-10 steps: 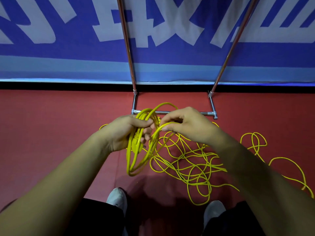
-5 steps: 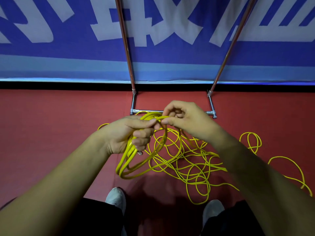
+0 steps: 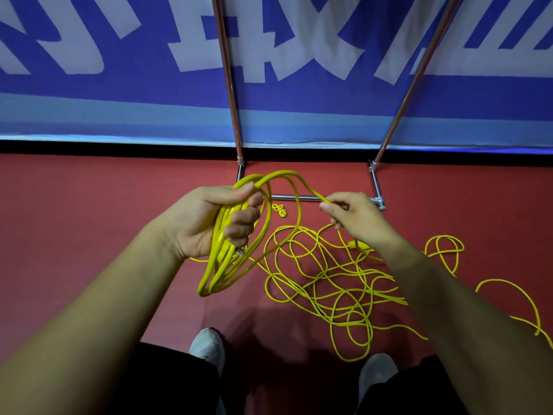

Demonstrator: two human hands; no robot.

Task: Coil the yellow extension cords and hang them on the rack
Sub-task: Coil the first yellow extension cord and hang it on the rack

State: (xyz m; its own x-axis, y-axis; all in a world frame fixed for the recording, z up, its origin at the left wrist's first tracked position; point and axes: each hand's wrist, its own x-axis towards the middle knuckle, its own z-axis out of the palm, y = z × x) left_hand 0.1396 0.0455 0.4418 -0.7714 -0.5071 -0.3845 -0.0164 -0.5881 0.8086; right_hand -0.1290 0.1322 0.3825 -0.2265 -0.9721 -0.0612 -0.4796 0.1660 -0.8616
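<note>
My left hand (image 3: 206, 223) grips a coil of yellow extension cord (image 3: 230, 265) with several loops hanging below the fist. From the coil a strand arches up and right to my right hand (image 3: 356, 218), which pinches it between thumb and fingers. The rest of the yellow cord (image 3: 332, 283) lies tangled on the red floor under and right of my right arm. The rack (image 3: 302, 198) stands just beyond my hands: a metal base bar on the floor and two poles rising up against the wall.
A blue banner with white lettering (image 3: 269, 55) covers the wall behind the rack. My two grey shoes (image 3: 206, 344) show at the bottom edge. More yellow cord loops (image 3: 446, 247) spread to the far right on the red floor (image 3: 74, 220).
My right hand has moved right, away from the left hand, sliding out along the cord. The coil in my left hand has gained a loop and hangs lower.
</note>
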